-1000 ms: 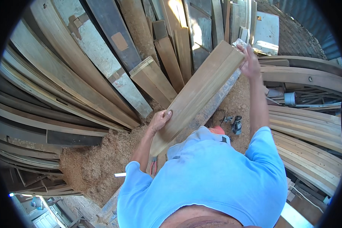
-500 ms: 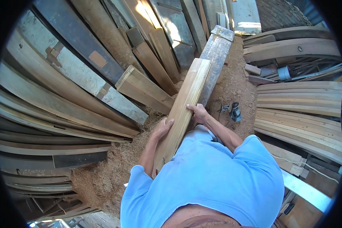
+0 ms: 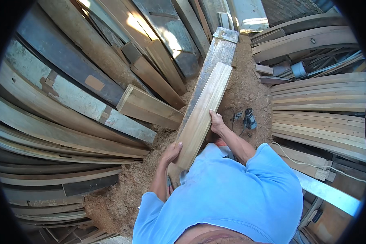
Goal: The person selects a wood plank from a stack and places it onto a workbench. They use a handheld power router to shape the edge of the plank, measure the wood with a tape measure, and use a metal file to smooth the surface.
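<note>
In the head view, the left hand (image 3: 173,153) and right hand (image 3: 216,122) grip a board (image 3: 205,116) by opposite edges, thumbs on top, probably to keep it steady. The board lies over a worn bench (image 3: 220,46), roughly lengthwise; whether they touch cannot be told. A power tool (image 3: 249,119) sits rightward on the ground (image 3: 254,83), seemingly parked within reach.

Plank (image 3: 206,112) lower, right fingers (image 3: 212,114) now on its right edge instead of its far end
</note>
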`<state>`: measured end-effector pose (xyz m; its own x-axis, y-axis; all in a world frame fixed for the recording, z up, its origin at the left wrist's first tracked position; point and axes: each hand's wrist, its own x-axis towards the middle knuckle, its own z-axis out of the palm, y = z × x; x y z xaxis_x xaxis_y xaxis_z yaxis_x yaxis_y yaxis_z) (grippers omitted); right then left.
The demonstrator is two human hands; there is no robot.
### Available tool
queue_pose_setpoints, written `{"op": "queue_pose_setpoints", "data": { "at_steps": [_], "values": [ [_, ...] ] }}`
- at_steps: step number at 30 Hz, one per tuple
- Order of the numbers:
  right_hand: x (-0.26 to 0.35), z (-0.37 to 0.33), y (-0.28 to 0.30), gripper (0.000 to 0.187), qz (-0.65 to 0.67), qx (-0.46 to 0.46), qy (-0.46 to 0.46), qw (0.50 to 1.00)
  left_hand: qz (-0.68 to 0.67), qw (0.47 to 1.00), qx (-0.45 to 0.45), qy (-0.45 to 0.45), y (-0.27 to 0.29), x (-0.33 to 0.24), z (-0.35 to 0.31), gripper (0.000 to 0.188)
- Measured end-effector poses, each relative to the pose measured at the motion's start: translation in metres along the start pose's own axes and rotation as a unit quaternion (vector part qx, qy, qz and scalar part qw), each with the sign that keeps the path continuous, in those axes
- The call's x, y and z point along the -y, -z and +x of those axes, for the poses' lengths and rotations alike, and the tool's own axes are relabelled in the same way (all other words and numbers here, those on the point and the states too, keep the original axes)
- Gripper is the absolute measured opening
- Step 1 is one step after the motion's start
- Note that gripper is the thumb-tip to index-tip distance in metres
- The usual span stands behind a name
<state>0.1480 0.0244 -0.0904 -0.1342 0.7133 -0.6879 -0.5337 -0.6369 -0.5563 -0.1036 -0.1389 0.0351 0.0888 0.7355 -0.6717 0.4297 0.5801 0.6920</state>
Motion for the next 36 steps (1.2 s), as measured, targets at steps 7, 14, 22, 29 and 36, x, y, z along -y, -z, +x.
{"op": "queue_pose_setpoints", "data": {
  "at_steps": [7,14,22,29,36],
  "values": [
    [-0.007,-0.045,0.001,0.040,-0.196,0.007,0.073,0.978,-0.006,0.997,-0.073,-0.031,-0.031,-0.063,0.082,0.064],
    [0.040,-0.048,-0.020,0.052,-0.433,-0.005,0.018,0.901,0.092,0.987,-0.132,0.004,-0.034,-0.074,0.129,0.077],
    [0.006,-0.010,0.043,0.034,-0.560,0.027,-0.108,0.821,0.340,0.936,-0.077,0.048,-0.080,-0.039,0.111,0.116],
    [0.034,-0.014,0.055,0.031,-0.588,0.055,-0.135,0.796,0.372,0.920,-0.114,0.039,-0.098,-0.062,0.119,0.129],
    [0.081,0.015,0.077,0.033,-0.650,0.032,-0.082,0.755,0.376,0.918,-0.111,0.064,-0.103,-0.081,0.147,0.133]
  ]
}}
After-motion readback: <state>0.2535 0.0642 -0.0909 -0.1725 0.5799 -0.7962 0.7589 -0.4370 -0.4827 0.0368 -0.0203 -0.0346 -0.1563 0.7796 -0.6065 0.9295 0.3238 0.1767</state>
